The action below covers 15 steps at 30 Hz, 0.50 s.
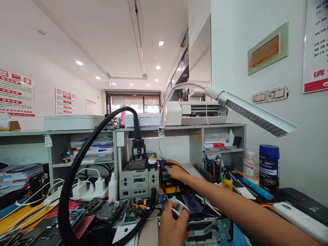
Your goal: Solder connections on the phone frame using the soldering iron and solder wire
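My right hand point(174, 171) reaches far forward to a small blue soldering station point(165, 176) with an orange readout. Its fingers are closed on a dark handle there, and a black cable runs off from it to the right. My left hand point(170, 223) is low at the front, closed round a small silvery spool point(180, 207). Below it lies an opened phone frame point(210, 230). A dark phone screen point(193, 203) lies between the two hands.
A grey hot-air station point(138, 181) stands left of the soldering station, its thick black hose point(77, 167) arching over the bench. Circuit boards and phone parts point(110, 210) lie front left, near a white power strip point(87, 191). A lamp head point(256, 118), blue can point(268, 167), clear bottle point(251, 167) and yellow bottle point(227, 182) are on the right.
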Motion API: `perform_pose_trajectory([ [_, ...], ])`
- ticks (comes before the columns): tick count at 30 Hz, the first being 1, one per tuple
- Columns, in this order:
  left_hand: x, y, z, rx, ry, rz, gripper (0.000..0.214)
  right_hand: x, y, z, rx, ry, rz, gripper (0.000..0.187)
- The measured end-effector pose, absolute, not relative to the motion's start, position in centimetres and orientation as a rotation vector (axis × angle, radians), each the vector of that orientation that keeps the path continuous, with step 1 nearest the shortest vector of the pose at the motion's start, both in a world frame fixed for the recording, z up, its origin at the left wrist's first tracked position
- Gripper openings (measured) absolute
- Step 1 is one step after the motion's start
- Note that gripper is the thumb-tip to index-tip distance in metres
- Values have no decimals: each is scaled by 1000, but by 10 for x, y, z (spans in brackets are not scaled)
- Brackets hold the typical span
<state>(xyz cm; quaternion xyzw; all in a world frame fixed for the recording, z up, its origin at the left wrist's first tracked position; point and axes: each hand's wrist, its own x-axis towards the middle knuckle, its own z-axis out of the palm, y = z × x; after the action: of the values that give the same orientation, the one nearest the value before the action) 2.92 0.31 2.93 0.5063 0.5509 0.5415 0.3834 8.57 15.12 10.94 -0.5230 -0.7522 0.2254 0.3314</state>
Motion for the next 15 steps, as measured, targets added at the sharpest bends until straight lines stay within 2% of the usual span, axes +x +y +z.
perform_pose_trajectory([
  [8, 31, 4, 24, 1287, 1364, 1383, 22, 106, 167, 122, -1302, -1908, 873, 31],
  [15, 30, 1, 27, 1292, 1375, 1367, 28, 173, 144, 134, -1122, -1559, 1146, 30],
])
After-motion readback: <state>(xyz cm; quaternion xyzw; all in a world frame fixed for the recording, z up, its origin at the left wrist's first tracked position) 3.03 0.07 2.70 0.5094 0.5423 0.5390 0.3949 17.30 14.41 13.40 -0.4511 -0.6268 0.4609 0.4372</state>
